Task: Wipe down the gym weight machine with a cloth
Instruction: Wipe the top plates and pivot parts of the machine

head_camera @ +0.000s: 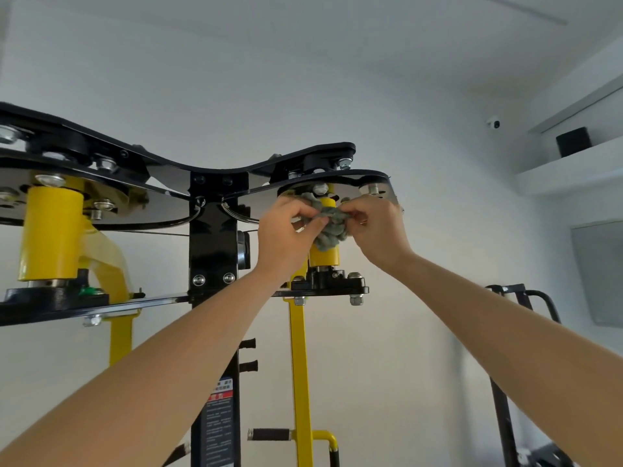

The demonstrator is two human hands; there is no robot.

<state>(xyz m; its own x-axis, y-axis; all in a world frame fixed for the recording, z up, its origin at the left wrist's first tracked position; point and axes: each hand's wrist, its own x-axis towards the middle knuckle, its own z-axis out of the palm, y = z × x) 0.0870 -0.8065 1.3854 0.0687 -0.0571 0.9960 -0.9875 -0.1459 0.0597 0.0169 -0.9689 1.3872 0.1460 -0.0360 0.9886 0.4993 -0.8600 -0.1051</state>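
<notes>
The black and yellow weight machine [212, 237] fills the left and centre, seen from below its top plates. A crumpled grey cloth [328, 224] is wrapped against the right-hand yellow pivot cylinder [324, 256], just under the shiny black plate [354, 183]. My left hand [286, 234] grips the cloth's left side with curled fingers. My right hand [374, 227] pinches its right side. Both arms reach up from the bottom of the view. The upper part of the cylinder is hidden by the cloth and hands.
A second yellow cylinder [50, 230] sits at the left under the other plate. Yellow arms [298, 365] and black pegs hang below. Another black frame [526, 332] stands at the right, below white wall shelves [566, 170] holding a black box.
</notes>
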